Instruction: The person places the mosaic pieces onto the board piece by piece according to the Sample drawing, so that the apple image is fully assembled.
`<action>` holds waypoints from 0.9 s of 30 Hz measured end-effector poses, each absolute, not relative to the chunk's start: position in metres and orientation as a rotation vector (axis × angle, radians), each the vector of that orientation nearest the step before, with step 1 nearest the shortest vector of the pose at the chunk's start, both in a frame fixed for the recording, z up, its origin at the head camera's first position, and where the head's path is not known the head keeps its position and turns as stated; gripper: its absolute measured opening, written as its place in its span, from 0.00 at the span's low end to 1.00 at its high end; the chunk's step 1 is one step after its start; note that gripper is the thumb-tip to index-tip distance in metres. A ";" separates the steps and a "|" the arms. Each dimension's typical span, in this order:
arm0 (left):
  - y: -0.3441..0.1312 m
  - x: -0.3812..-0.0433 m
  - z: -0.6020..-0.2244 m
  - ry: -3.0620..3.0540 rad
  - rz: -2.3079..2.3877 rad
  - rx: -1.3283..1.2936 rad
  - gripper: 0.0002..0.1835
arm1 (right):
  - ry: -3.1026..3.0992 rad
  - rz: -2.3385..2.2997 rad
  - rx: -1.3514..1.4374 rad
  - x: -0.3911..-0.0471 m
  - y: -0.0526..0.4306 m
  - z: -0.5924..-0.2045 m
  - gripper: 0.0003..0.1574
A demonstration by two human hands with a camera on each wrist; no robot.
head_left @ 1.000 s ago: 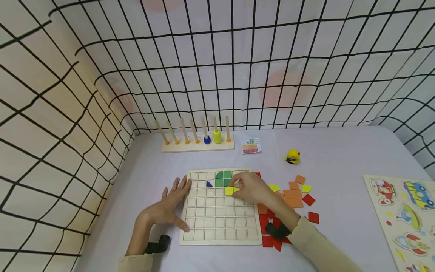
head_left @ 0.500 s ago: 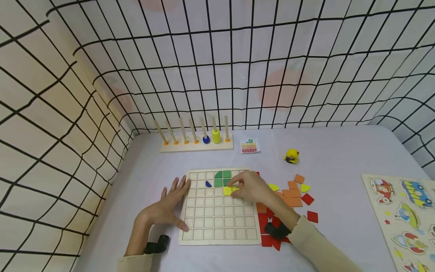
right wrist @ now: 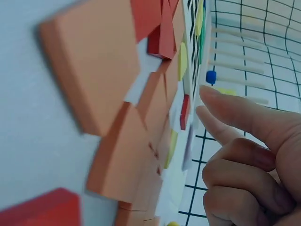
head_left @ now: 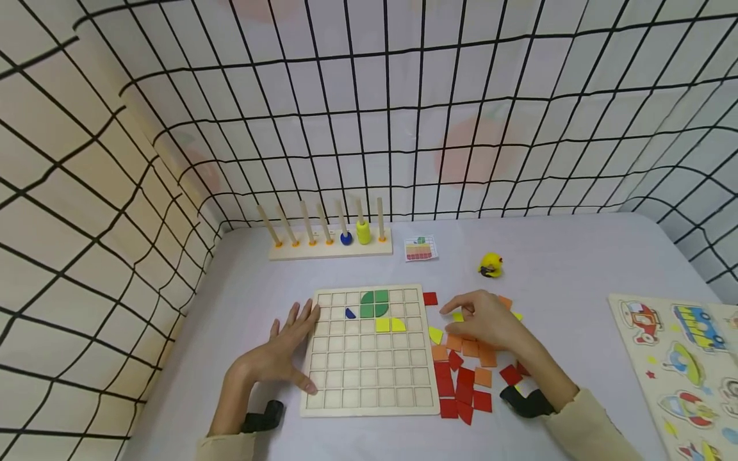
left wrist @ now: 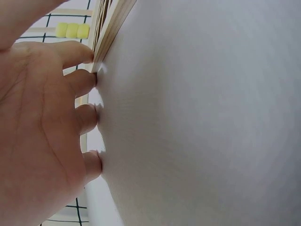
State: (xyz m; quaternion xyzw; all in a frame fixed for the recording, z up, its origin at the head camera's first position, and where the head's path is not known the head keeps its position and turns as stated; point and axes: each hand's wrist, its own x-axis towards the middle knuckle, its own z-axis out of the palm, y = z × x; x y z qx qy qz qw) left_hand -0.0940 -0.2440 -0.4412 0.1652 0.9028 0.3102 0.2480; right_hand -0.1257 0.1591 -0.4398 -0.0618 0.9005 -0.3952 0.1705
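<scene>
- While the left hand (head_left: pixel 275 355) lies flat on the white table (head_left: pixel 576 256), its fingers are spread and straight, and their tips touch the left edge of the wooden grid board (head_left: pixel 369 378); the left wrist view shows the fingertips (left wrist: pixel 91 80) pressed against that edge.
- The right hand (head_left: pixel 484 320) hovers over the loose tiles just right of the board, thumb and forefinger stretched toward a yellow tile (head_left: pixel 458 316), the other fingers curled in; whether it already pinches the tile cannot be told.
- On the board, green pieces (head_left: pixel 373 303) sit in the far rows, a small blue piece (head_left: pixel 350 314) lies to their left, and two yellow pieces (head_left: pixel 389 324) lie just below the green.
- Orange tiles (head_left: pixel 469 349) and red tiles (head_left: pixel 461 390) are scattered right of the board, under and near the right hand.
- Further away stand a peg rack (head_left: pixel 328 246), a pattern card (head_left: pixel 419 248) and a yellow duck toy (head_left: pixel 490 264); a picture puzzle (head_left: pixel 674 358) lies at the far right.
</scene>
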 end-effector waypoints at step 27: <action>-0.245 -0.093 -0.443 2.468 0.849 0.462 0.81 | 2.511 -1.035 -0.265 -0.126 0.157 -0.442 0.16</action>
